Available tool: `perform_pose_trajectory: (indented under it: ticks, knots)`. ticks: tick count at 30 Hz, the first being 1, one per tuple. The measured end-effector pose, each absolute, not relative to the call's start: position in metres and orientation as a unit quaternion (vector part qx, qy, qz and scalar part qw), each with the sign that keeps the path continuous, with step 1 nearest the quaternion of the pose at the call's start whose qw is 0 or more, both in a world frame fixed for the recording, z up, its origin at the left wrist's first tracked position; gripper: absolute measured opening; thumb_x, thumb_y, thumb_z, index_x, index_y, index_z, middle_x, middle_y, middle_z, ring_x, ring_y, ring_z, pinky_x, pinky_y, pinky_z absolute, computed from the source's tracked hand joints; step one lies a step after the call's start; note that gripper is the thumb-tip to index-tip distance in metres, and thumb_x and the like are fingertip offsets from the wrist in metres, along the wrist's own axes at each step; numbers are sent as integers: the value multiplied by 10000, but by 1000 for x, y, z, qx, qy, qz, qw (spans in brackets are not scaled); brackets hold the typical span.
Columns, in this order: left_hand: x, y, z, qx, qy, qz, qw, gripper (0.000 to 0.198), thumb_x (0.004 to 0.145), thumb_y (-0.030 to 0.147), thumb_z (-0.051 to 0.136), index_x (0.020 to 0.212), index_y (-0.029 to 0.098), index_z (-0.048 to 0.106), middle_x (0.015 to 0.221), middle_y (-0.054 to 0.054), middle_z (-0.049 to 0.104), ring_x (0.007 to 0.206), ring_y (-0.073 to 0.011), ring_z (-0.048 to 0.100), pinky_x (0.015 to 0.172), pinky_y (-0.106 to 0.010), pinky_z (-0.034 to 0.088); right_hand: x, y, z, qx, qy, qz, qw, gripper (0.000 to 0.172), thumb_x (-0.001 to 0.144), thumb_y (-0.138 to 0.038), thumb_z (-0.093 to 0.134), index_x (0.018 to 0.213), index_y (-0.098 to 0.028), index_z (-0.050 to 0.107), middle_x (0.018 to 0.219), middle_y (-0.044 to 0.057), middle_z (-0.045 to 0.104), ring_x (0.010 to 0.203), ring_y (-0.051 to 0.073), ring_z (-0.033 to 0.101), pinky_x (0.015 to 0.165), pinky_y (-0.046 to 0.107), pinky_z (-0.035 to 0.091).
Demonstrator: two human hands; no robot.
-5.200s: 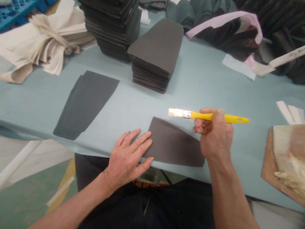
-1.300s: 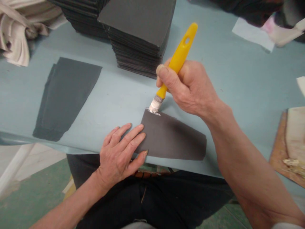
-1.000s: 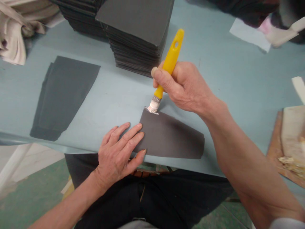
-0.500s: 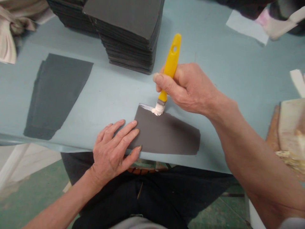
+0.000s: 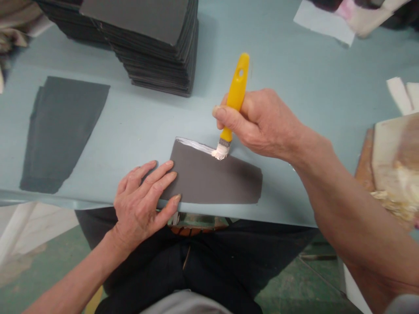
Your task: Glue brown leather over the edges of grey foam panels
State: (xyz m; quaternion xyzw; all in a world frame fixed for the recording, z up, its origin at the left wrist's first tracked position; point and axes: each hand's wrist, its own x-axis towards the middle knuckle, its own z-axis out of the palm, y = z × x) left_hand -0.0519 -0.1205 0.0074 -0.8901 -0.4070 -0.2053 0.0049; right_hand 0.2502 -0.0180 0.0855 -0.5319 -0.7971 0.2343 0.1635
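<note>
My right hand is closed round the yellow handle of a paintbrush, which stands nearly upright. Its pale, coated bristles touch the far edge of a dark grey tapered sheet at the table's front. From the sheet's far left corner to the bristles runs a strip of wet white coating. My left hand lies flat with fingers stretched out, fingertips on the sheet's left end.
Tall stacks of dark grey sheets stand at the back left. More tapered sheets lie overlapping on the left of the blue-green table. At right is a board with pale, crusted residue; white scraps lie at the back right.
The brush has moved rightward along the sheet's far edge, and the white strip behind it is longer. My left hand stays at the sheet's left end. The whole view has shifted a little.
</note>
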Motion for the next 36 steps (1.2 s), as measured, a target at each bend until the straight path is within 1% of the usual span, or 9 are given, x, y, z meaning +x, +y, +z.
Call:
perform_pose_trajectory:
  ticks: [3, 7, 12, 18, 23, 28, 31, 36]
  knots:
    - [-53, -121, 7, -889, -409, -203, 2, 409, 1012, 321, 678, 1394, 180, 642, 1448, -137, 751, 1362, -395, 663, 1087, -536, 493, 257, -23, 86, -532, -801, 229, 155, 527, 1125, -552, 469, 842, -217, 760, 826, 49, 760, 737, 194, 658, 726, 360, 426]
    - [-54, -121, 5, -888, -414, -201, -3, 450, 1004, 330, 683, 1435, 211, 625, 1473, -120, 738, 1386, -383, 650, 1097, -526, 485, 263, -31, 87, -539, -796, 221, 166, 475, 1117, -489, 477, 834, -229, 757, 822, 54, 757, 731, 204, 660, 723, 374, 441]
    - [-55, -121, 3, -886, -417, -202, -11, 491, 993, 309, 703, 1468, 232, 605, 1497, -117, 724, 1406, -377, 642, 1122, -520, 476, 273, -39, 86, -541, -796, 214, 164, 458, 1110, -484, 473, 873, -226, 767, 841, 49, 763, 738, 200, 656, 737, 369, 452]
    - [-56, -120, 1, -884, -419, -206, -11, 538, 985, 300, 718, 1503, 269, 577, 1517, -100, 711, 1418, -381, 640, 1144, -534, 485, 286, -49, 84, -553, -795, 190, 159, 494, 1128, -514, 464, 910, -199, 775, 814, 48, 741, 727, 178, 634, 750, 331, 450]
    - [-57, -120, 2, -883, -420, -208, -7, 542, 990, 302, 705, 1514, 279, 564, 1518, -101, 709, 1416, -387, 645, 1146, -548, 499, 293, -59, 82, -574, -786, 170, 156, 498, 1116, -523, 479, 844, -205, 749, 731, 38, 682, 691, 180, 599, 744, 331, 430]
    - [-56, -119, 2, -885, -420, -203, -6, 530, 995, 312, 689, 1510, 277, 572, 1513, -114, 712, 1407, -395, 648, 1130, -562, 506, 300, -68, 80, -593, -761, 186, 184, 490, 1088, -554, 519, 775, -234, 719, 684, 38, 637, 684, 199, 581, 753, 343, 440]
    - [-56, -119, 2, -882, -424, -205, -12, 535, 991, 326, 689, 1513, 296, 578, 1525, -99, 705, 1413, -393, 645, 1142, -565, 498, 303, -72, 82, -598, -757, 187, 184, 472, 1082, -540, 533, 759, -242, 707, 647, 36, 604, 681, 210, 576, 748, 351, 437]
    - [-56, -118, 1, -875, -435, -210, -36, 557, 980, 326, 702, 1525, 331, 586, 1552, -66, 690, 1454, -381, 620, 1193, -567, 472, 307, -78, 86, -604, -760, 170, 168, 508, 1084, -531, 528, 685, -235, 636, 603, 23, 547, 613, 178, 494, 715, 350, 394]
